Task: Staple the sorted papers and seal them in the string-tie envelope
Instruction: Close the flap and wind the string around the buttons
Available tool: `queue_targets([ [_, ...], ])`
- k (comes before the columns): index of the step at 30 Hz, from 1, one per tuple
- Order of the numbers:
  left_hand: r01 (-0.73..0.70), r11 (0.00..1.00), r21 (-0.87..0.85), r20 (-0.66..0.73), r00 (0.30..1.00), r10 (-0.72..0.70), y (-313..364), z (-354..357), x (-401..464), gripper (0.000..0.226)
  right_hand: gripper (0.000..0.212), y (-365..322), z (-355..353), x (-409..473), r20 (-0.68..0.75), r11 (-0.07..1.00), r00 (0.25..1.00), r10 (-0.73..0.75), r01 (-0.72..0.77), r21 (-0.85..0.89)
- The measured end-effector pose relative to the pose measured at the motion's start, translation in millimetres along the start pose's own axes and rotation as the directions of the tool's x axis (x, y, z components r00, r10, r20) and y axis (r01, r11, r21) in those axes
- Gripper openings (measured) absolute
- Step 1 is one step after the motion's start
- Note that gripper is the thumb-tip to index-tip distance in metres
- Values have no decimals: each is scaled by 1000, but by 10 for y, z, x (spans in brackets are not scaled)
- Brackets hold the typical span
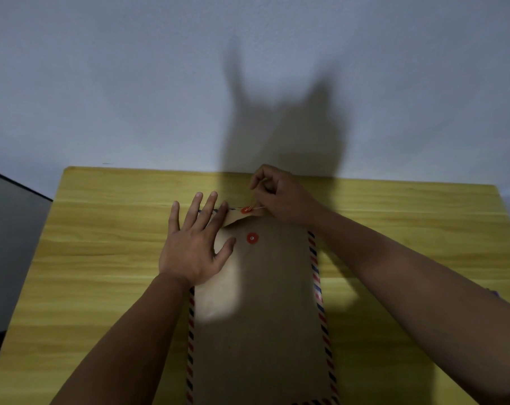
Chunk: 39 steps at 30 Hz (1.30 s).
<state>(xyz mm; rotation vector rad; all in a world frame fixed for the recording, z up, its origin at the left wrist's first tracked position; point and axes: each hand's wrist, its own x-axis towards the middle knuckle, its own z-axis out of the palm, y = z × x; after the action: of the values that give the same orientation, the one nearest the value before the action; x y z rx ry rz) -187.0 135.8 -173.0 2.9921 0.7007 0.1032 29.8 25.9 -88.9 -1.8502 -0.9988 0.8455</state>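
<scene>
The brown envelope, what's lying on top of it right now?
The left hand rests flat, fingers spread, on the envelope near its flap. The right hand pinches the string at the flap's red button. The envelope's contents are hidden.

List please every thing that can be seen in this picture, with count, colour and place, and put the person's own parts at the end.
Brown kraft paper envelope with red-and-blue striped edges: one, brown, flat in the middle of the table, flap at the far end.
Round red discs of the string closure: two, red; one on the flap, one on the envelope body just below it.
Thin pale string: one, pale, runs from the flap disc to the right hand.
Yellow wooden table: one, yellow, under everything.
Grey-white wall: one, behind the table, with a shadow on it.
Left hand: one, fingers spread, flat on the envelope's upper left.
Right hand: one, pinch grip on the string.
</scene>
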Motion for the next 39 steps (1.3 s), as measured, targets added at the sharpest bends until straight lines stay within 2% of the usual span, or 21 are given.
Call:
queue_targets([
  [6,4,1000,21,0,1000,-4,-1,-5,-2,78,10,-121,-154,56,-60,972,995,76,-60,226],
  [9,6,1000,13,3,1000,-6,1,-10,-1,78,7,-195,-280,59,-100,900,986,131,-76,429],
  [11,9,1000,19,8,1000,-9,5,-15,1,78,6,-209,-381,59,-70,879,984,165,-115,462],
  [12,9,1000,22,9,1000,-10,5,-17,1,78,7,-211,-438,58,-51,917,984,168,-137,375],
  [14,10,1000,19,10,1000,-10,5,-20,0,78,15,-224,-540,46,23,988,988,153,-152,-35],
  [16,12,1000,18,10,1000,-12,5,-26,2,78,22,-231,-586,-2,153,903,968,200,-121,-411],
  [18,16,1000,17,16,1000,-16,10,-34,5,78,23,-208,-590,-114,249,816,926,284,-97,-570],
  [21,17,1000,11,24,1000,-17,13,-46,2,78,22,-141,-548,-313,285,767,896,341,-90,-635],
  [24,19,1000,3,20,1000,-19,9,-47,0,78,25,-72,-489,-530,225,748,922,315,-96,-657],
  [27,21,1000,-4,6,1000,-21,13,-42,0,77,31,40,-341,-746,167,667,955,245,-41,-744],
  [30,17,1000,-19,-17,1000,-17,6,-34,2,76,24,180,-158,-1032,110,588,969,219,-41,-808],
  [32,16,1000,-14,-17,1000,-16,12,-32,1,76,19,275,-85,-1301,93,599,987,129,-3,-801],
  [35,21,1000,-21,-18,1000,-21,11,-29,3,76,28,363,-40,-1679,92,660,996,12,61,-749],
  [39,23,999,-24,-18,1000,-23,7,-25,4,76,41,507,81,-1902,26,613,991,-130,101,-784],
])
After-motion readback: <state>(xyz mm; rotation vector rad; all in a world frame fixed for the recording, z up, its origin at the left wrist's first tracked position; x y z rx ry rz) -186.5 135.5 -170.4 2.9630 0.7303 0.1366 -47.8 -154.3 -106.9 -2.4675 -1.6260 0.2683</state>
